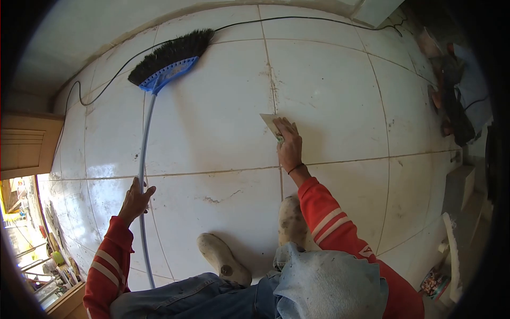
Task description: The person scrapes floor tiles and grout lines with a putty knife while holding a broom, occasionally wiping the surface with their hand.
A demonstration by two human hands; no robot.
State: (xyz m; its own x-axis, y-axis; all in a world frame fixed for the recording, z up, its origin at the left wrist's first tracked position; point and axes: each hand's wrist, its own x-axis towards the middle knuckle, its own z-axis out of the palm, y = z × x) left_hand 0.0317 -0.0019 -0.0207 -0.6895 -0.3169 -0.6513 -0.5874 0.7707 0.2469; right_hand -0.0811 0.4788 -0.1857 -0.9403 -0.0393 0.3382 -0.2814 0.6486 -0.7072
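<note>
My left hand (pixel 137 199) is closed around the long grey-blue handle of a broom (pixel 147 127). The broom's blue head and black bristles rest on the floor at the upper left. In my right hand (pixel 289 146) is a flat, thin scraper (pixel 271 125), its blade corner at the grout line between two white tiles. My fingers press over the scraper's back edge and cover part of it. Dirt and crumbs lie along the grout line (pixel 272 80) just beyond the blade.
A black cable (pixel 297 17) runs along the wall and passes behind the broom head. Tools and dark items (pixel 454 101) lie at the right edge. A wooden door (pixel 29 143) stands at the left. My dusty boots (pixel 226 260) are on the tiles below my hands.
</note>
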